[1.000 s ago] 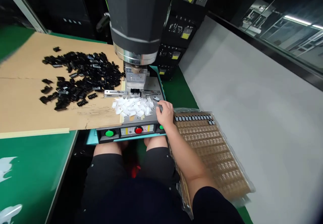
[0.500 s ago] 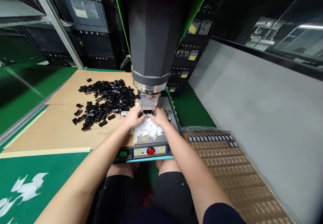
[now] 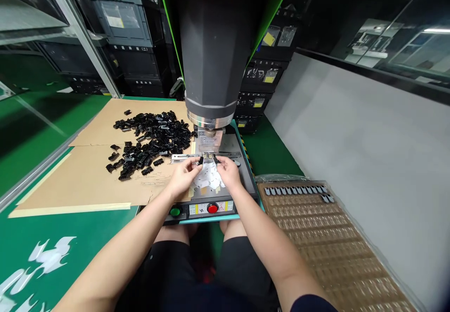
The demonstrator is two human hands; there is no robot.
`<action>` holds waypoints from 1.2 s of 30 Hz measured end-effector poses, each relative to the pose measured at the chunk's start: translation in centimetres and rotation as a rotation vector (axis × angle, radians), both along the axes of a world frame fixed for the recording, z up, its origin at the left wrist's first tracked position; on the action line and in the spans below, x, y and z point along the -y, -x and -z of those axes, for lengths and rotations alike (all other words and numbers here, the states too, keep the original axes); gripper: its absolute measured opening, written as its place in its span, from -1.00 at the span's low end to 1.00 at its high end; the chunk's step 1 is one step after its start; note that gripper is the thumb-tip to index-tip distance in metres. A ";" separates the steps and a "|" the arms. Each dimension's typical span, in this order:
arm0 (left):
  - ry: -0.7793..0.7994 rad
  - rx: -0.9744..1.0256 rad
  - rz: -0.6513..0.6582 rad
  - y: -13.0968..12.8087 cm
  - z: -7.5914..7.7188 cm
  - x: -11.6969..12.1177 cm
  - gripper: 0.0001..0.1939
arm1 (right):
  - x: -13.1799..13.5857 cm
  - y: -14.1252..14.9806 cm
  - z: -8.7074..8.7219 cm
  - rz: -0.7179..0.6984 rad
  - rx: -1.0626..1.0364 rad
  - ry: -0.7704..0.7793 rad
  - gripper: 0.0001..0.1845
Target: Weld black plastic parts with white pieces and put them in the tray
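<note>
My left hand (image 3: 184, 177) pinches a small black plastic part (image 3: 200, 161) between thumb and fingertips. Opposite it, my right hand (image 3: 229, 172) is closed on another small black part (image 3: 215, 160), mostly covered by the fingers. Both hands are just in front of a metal fixture bar (image 3: 183, 157), below the clear labelled block (image 3: 210, 139) under the machine's dark cylindrical head (image 3: 214, 49). Between and below the hands lies a heap of thin white pieces (image 3: 208, 177) on the machine bed. To the left, a pile of black plastic parts (image 3: 158, 136) spreads over brown cardboard (image 3: 87, 180).
The machine's front panel carries a green button (image 3: 175, 211) and a red button (image 3: 212, 208). A brown tray (image 3: 305, 227) with several grey pieces in its top rows sits at the right, beside a grey partition (image 3: 358, 129). White scraps (image 3: 52, 258) lie left; stacked crates (image 3: 135, 58) stand behind.
Both hands have drawn back from the fixture and moved apart, a black part now showing in each. The fixture bar is more exposed. The whole view has shifted slightly.
</note>
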State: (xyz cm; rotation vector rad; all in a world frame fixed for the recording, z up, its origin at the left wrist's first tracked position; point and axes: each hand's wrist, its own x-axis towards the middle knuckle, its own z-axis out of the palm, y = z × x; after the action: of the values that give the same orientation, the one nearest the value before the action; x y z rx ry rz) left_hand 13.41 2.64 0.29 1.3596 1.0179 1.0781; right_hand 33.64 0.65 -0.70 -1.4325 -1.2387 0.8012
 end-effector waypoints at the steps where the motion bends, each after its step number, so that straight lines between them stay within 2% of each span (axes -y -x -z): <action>1: 0.041 0.087 0.009 0.0 0.3 1.8 -0.41 | 1.6 0.4 0.6 -0.019 -0.074 -0.022 -0.58; 4: 0.109 0.267 0.027 -0.2 0.9 6.8 -0.45 | 6.4 2.1 1.5 -0.094 -0.200 -0.077 -0.58; 6: 0.126 0.338 0.036 -0.5 1.1 9.2 -0.49 | 8.9 3.1 1.5 -0.109 -0.225 -0.101 -0.59; 10: 0.135 0.353 0.053 -0.7 1.4 11.4 -0.54 | 11.9 4.1 1.0 -0.093 -0.218 -0.123 -0.59; 18: 0.122 0.321 0.081 -0.9 2.0 12.6 -0.56 | 14.1 3.6 0.9 -0.060 -0.166 -0.142 -0.58; 27: 0.159 0.362 0.114 -0.9 1.6 13.0 -0.59 | 14.7 3.9 1.1 -0.057 -0.270 -0.137 -0.64; 32: 0.337 0.509 0.151 -0.5 1.1 12.7 -0.54 | 14.8 3.9 0.6 -0.015 -0.446 -0.084 -0.56; 36: 0.500 0.636 0.207 -0.2 1.1 12.6 -0.48 | 14.8 3.8 -0.1 0.014 -0.574 -0.005 -0.59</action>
State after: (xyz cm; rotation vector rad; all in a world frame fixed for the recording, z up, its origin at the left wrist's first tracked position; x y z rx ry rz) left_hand 13.65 -9.99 -0.78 0.6308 0.5949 0.9260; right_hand 29.86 -14.11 -0.58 -1.0922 -0.7859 1.1022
